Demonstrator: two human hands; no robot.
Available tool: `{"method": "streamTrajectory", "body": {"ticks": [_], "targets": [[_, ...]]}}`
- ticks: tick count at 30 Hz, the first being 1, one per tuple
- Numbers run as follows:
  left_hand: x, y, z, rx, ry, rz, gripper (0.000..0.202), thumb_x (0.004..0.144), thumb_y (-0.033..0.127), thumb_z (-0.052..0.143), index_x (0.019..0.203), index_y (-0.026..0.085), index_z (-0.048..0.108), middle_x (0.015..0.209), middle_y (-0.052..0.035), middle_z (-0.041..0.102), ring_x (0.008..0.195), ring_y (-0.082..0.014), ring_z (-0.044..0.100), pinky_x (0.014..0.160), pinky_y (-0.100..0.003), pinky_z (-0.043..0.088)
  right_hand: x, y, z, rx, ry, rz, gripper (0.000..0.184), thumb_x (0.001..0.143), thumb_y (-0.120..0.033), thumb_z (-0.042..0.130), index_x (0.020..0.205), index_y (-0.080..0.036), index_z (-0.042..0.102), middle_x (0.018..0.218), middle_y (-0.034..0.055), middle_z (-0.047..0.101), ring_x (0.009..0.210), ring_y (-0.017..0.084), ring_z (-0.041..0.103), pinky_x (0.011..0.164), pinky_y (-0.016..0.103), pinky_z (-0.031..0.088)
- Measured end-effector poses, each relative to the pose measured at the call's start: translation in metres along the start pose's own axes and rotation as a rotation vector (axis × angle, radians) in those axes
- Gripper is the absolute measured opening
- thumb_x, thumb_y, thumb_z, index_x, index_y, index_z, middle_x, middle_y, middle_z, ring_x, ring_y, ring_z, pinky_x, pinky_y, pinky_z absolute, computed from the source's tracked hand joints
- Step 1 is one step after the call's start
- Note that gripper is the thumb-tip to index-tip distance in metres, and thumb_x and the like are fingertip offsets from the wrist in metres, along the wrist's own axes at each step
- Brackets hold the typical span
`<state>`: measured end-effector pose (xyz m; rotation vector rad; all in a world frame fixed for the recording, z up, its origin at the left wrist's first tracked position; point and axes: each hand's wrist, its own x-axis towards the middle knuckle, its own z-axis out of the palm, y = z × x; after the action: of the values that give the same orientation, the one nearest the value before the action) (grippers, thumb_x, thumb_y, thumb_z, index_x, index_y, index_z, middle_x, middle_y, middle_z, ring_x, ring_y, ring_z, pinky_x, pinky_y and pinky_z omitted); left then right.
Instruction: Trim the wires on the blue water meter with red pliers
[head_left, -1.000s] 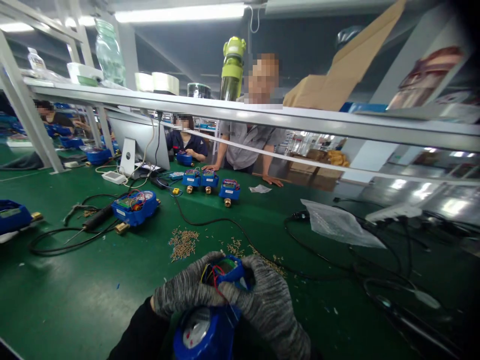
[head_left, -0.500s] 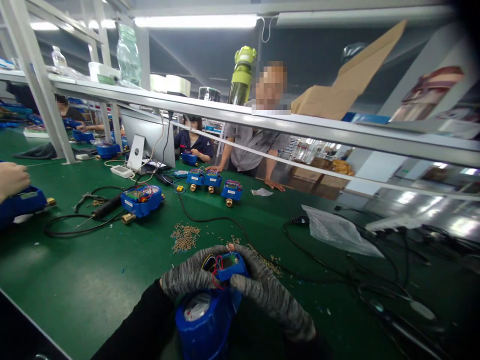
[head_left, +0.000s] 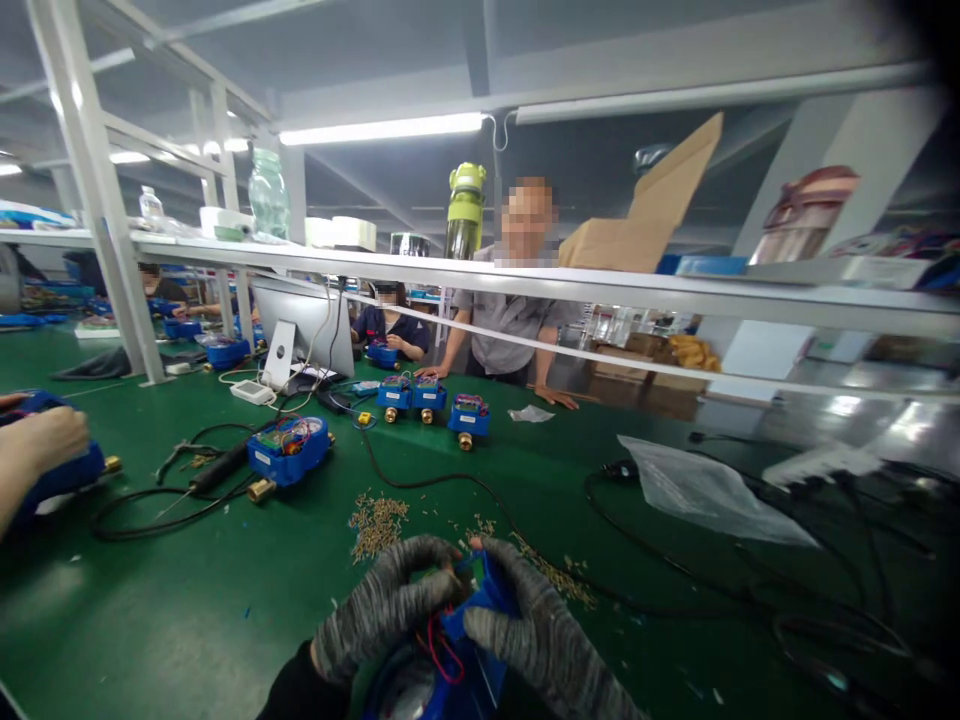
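Both of my hands wear grey knit gloves and hold a blue water meter (head_left: 450, 665) at the bottom edge of the view, over the green bench (head_left: 225, 590). My left hand (head_left: 386, 610) grips its left side, fingers curled over the top. My right hand (head_left: 536, 635) clasps the right side, with a fingertip on the open blue top, where red wires (head_left: 439, 650) spill out. The meter's dial is partly cut off by the frame edge.
A pile of small brass screws (head_left: 377, 520) lies just beyond my hands. Further off are an open blue meter (head_left: 289, 450), a soldering iron with black cable (head_left: 214, 475), three meters in a row (head_left: 427, 398), a plastic bag (head_left: 705, 490) and cables on the right. A co-worker's hand (head_left: 41, 445) holds a meter at left; a person leans on the bench's far side.
The view has tilted upward, so my hands and the meter sit lower in the frame. The co-worker's hand at left has come further into view.
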<state>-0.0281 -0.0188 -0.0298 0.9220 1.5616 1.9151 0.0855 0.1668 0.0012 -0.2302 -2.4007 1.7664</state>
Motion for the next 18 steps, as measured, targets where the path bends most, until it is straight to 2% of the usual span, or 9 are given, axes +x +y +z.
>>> {"method": "streamTrajectory", "body": {"ticks": [3,5,9,13,18], "targets": [[0.002,-0.005,-0.001,0.026,-0.021,-0.008,0.035,0.085,0.043,0.075,0.106,0.015,0.071,0.107,-0.0106,0.073,0.099,-0.0233,0.066,0.090,-0.036,0.052,0.000,0.001,0.002,0.015,0.003,-0.024,0.073,0.067,-0.039,0.078,0.132,-0.016,0.058,0.128,0.0129,0.065,0.119,0.034,0.061,0.104,0.043,0.050],[0.001,-0.004,-0.004,0.048,-0.018,-0.003,0.034,0.085,0.043,0.075,0.105,0.016,0.070,0.111,-0.0107,0.071,0.100,-0.0230,0.066,0.089,-0.035,0.052,0.001,-0.001,0.004,0.018,0.039,-0.041,0.070,0.064,-0.039,0.080,0.128,-0.016,0.061,0.127,0.0128,0.066,0.119,0.034,0.061,0.104,0.043,0.050],[-0.003,0.003,-0.008,0.189,-0.003,0.100,0.024,0.089,0.040,0.071,0.099,0.018,0.071,0.123,-0.0094,0.067,0.116,-0.0262,0.061,0.101,-0.038,0.049,-0.002,-0.007,0.008,0.036,0.088,-0.030,0.063,0.065,-0.040,0.081,0.122,-0.019,0.065,0.126,0.0108,0.067,0.124,0.035,0.058,0.108,0.046,0.047],[-0.009,0.007,-0.009,0.301,-0.016,0.186,0.020,0.091,0.039,0.067,0.100,0.021,0.072,0.128,-0.0071,0.065,0.123,-0.0251,0.058,0.109,-0.037,0.044,-0.002,-0.002,0.007,0.002,0.048,-0.002,0.071,0.065,-0.042,0.080,0.129,-0.016,0.061,0.134,0.0136,0.062,0.129,0.036,0.055,0.112,0.045,0.044],[-0.018,0.020,-0.005,0.433,-0.023,0.215,0.020,0.095,0.036,0.060,0.100,0.021,0.072,0.132,-0.0085,0.063,0.124,-0.0251,0.059,0.110,-0.037,0.044,0.001,0.007,0.009,-0.037,0.099,-0.010,0.079,0.064,-0.042,0.077,0.135,-0.014,0.053,0.139,0.0161,0.057,0.130,0.035,0.054,0.113,0.045,0.043]]}}
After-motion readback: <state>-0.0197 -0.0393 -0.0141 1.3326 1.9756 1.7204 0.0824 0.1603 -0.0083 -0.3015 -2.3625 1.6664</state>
